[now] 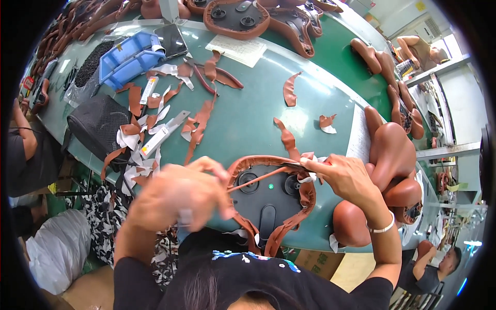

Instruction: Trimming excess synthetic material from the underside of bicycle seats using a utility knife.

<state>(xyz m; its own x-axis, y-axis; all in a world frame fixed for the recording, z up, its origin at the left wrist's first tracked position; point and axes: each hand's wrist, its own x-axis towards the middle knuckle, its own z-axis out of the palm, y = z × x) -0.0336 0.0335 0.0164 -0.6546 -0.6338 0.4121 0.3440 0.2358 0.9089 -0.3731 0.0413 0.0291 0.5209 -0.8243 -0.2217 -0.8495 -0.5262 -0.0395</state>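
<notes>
In front of me an upturned bicycle saddle [268,199] shows its black base inside a brown cover with a gathered edge. A narrow brown strip [258,179] stretches tight across it. My left hand [181,199], blurred by motion, is left of the saddle, and the strip's left end runs into its closed fingers. My right hand [349,178] is closed at the saddle's far right edge, around a thin dark blade-like tool [295,166] whose kind is partly hidden. Brown and white scraps [310,159] bunch at those fingertips.
Utility knives [165,135], red-handled pliers [209,77] and cover scraps [199,129] lie on the green table. Behind them stand a blue bin [129,59] and a black mesh bag [98,124]. Finished brown saddles [392,155] pile up at right; upturned ones [236,18] line the back. Other people work nearby.
</notes>
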